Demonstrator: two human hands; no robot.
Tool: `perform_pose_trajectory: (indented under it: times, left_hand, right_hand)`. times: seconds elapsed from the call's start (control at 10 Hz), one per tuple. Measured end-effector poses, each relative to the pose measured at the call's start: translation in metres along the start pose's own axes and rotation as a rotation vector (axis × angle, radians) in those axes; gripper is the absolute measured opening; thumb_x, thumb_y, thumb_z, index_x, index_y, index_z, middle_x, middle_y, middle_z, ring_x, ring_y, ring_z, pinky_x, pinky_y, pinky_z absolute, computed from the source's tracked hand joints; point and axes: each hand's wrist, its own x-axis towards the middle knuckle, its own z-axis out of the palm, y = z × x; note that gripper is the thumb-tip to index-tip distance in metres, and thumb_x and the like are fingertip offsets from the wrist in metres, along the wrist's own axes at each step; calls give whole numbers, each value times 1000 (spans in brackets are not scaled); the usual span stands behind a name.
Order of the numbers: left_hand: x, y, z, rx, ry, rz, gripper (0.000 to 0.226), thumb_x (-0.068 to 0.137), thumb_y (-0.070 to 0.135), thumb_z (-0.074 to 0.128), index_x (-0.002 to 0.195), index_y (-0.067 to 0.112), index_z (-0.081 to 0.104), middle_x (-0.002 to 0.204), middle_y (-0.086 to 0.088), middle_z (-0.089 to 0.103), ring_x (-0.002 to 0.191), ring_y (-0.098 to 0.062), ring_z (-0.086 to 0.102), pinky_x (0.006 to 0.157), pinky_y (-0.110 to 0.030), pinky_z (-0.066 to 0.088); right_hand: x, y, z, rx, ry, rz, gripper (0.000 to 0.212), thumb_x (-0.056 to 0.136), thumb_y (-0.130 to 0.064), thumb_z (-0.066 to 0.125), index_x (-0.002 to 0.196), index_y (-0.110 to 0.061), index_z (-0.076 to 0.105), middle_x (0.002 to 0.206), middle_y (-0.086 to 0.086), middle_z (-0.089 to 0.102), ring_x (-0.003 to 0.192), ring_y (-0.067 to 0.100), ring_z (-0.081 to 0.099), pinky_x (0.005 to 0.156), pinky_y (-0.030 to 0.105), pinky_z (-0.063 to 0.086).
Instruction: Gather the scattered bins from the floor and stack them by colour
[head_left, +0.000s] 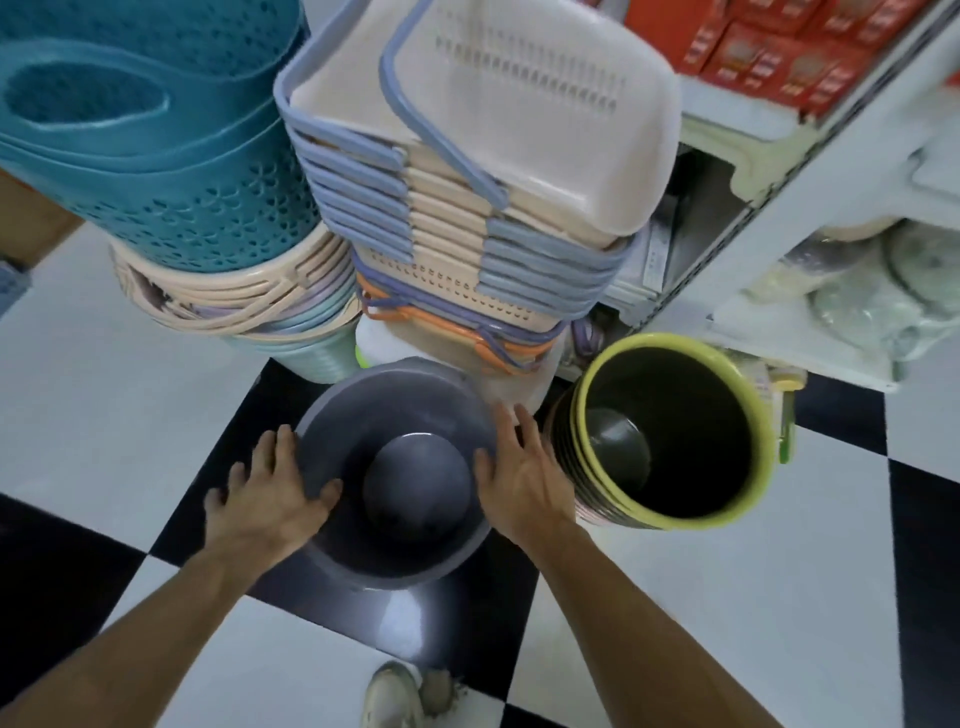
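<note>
A grey round bin (363, 415) stands upright in front of me on the black-and-white floor, its mouth facing up. My left hand (265, 493) grips its left rim, thumb hooked inside. My right hand (524, 478) presses flat against its right rim, thumb over the edge. To the right stands a stack of black bins with yellow-green rims (675, 431), nested and leaning slightly.
Behind the grey bin rise stacks of teal perforated baskets (156, 156), beige round baskets (234, 301) and cream baskets with blue handles (467, 182). A white shelf unit (831, 208) with goods fills the right. My shoe (400, 696) shows at the bottom.
</note>
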Motion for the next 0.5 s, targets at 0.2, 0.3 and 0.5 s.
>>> perform_pose_trajectory:
  times: [0.2, 0.3, 0.5]
  left_hand:
    - [-27, 93, -4, 25, 138, 33, 90, 87, 69, 40, 156, 23, 7, 164, -1, 12, 147, -33, 19, 115, -53, 22]
    - [-41, 154, 8, -16, 142, 50, 86, 89, 66, 41, 156, 23, 9, 164, 1, 10, 147, -31, 18, 115, -54, 22]
    - [-65, 245, 47, -57, 206, 80, 81, 88, 63, 38, 154, 21, 16, 162, -1, 18, 145, -29, 20, 114, -54, 26]
  right_hand:
    - [17, 53, -74, -155, 116, -156, 56, 96, -40, 38, 149, -30, 22, 156, 7, 27, 141, 33, 28, 110, 46, 36]
    - [26, 98, -110, -263, 105, -167, 54, 98, -39, 36, 150, -31, 25, 157, 9, 25, 143, 34, 24, 113, 42, 27]
    - [36, 182, -163, -401, -9, -147, 53, 100, -44, 33, 150, -40, 19, 161, 12, 13, 147, 32, 16, 117, 44, 22]
